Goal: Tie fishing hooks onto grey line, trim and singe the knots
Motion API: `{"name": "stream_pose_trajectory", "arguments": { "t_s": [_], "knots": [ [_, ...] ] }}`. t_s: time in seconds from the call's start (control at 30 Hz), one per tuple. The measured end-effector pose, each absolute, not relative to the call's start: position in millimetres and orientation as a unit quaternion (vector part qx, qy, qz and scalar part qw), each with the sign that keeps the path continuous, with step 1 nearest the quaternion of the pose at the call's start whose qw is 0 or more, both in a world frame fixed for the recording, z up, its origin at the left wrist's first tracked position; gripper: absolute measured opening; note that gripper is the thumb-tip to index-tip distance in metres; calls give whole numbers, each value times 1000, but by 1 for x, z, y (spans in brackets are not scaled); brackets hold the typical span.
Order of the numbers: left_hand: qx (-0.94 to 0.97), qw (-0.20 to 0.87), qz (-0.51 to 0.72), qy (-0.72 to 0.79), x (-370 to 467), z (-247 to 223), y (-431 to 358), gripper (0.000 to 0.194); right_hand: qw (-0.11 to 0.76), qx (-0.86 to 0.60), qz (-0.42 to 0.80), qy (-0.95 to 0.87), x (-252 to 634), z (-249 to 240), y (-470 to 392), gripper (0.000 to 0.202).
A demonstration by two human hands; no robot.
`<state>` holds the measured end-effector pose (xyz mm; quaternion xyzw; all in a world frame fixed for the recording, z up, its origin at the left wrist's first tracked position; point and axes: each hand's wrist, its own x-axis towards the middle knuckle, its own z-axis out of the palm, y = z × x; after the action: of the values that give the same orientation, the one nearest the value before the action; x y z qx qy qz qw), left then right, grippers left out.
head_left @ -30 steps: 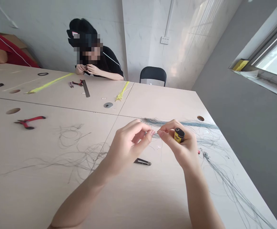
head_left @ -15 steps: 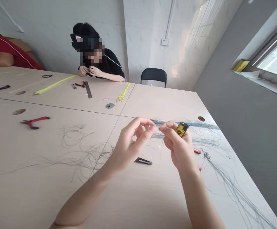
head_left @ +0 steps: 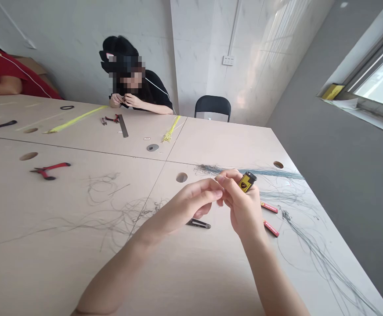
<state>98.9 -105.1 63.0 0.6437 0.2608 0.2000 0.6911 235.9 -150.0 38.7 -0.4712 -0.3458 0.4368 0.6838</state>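
Observation:
My right hand (head_left: 242,202) is closed round a yellow and black lighter (head_left: 247,181), whose black top sticks up above the fingers. Its thumb and forefinger also pinch a small thin hook-like piece (head_left: 212,175). My left hand (head_left: 198,199) is closed beside it, thumb and fingertips together near the right fingertips; what they pinch is too small to name. Beneath the hands lies a black thread cutter (head_left: 200,224). Behind them a bundle of blue-green lines (head_left: 264,173) stretches across the table (head_left: 191,272), and another bundle (head_left: 316,248) runs down at the right.
Two red sticks (head_left: 271,228) lie right of my right wrist. Loose tangled line (head_left: 112,215) and red-handled pliers (head_left: 50,170) are at the left. Across the table sit a person in black (head_left: 155,90), a ruler (head_left: 123,126) and yellow strands (head_left: 171,130).
My left hand has turned flatter and moved slightly right and down, against the right fingertips. My right hand has shifted a little left with the lighter, and the thin hook-like piece now shows above the fingers.

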Motion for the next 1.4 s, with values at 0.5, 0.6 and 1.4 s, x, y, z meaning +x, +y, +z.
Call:
{"name": "stream_pose_trajectory", "arguments": {
  "t_s": [0.5,0.6,1.4],
  "knots": [
    [712,457,406,346,91,54,-113,18,679,-498,373,-389,229,40,-156,21],
    [721,447,403,345,89,56,-111,15,675,-500,367,-400,229,42,-156,20],
    [798,332,425,270,76,57,-86,10,649,-447,457,-413,232,50,-158,19]
  ]
}}
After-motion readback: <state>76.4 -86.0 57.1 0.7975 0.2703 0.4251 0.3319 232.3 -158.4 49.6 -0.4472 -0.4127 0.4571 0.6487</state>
